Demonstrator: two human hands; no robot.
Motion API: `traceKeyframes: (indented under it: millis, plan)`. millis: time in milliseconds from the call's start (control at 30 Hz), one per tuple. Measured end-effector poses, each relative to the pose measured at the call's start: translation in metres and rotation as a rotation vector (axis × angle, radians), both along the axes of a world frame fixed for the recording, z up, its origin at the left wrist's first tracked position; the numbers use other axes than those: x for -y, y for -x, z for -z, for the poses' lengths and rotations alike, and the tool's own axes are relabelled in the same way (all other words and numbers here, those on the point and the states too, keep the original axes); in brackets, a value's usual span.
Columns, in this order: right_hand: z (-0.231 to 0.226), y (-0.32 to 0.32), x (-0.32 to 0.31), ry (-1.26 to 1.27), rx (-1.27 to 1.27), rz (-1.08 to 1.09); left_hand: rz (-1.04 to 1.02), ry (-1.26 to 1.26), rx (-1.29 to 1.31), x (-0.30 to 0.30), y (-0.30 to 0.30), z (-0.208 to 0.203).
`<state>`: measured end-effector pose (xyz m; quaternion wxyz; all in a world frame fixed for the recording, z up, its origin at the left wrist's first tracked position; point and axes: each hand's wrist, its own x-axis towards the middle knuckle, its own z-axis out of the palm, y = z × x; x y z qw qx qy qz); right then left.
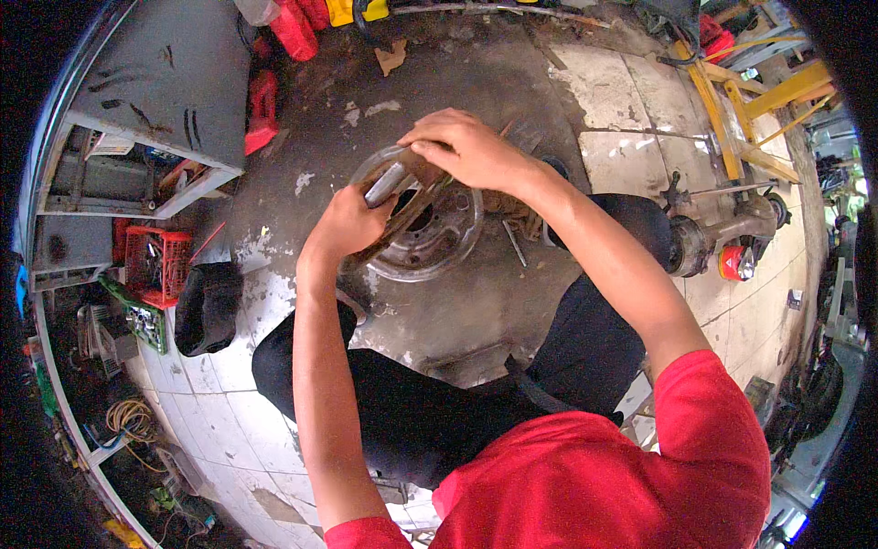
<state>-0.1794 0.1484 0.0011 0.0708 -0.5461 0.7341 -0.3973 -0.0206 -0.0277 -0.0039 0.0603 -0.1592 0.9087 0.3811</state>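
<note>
Above a steel wheel rim (468, 240) lying on the floor, a curved, brownish metal part (422, 176) is held tilted on edge between my hands. A bright silvery surface (386, 185) shows on its near side, by my left thumb; its exact kind I cannot make out. My left hand (357, 221) is closed round the lower left of this part. My right hand (468, 151) grips its upper edge, fingers bent over the top. The part and my hands cover some of the rim, whose centre hole and round openings show below. A thin metal rod (515, 243) lies right of the rim.
At the left stand a grey metal cabinet (165, 82), a red plastic crate (157, 265) and a green tray of small parts (137, 316). Red jugs (262, 112) are behind. On the right are a yellow stand (732, 110), an axle-like metal assembly (722, 233) and a red can (732, 263).
</note>
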Motion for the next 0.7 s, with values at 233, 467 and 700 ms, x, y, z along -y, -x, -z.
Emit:
traceKeyframes:
  millis: [233,467,700]
  plan:
    - [0.003,-0.035,0.009,0.108,-0.229,0.076,-0.025,0.007,0.017,0.003,0.000,-0.006]
    - [0.011,-0.030,0.010,-0.013,-0.310,0.216,-0.046,-0.003,0.056,-0.004,0.005,-0.018]
    - [0.012,-0.021,0.010,0.119,-0.306,0.167,-0.009,0.002,0.005,-0.002,0.000,-0.003]
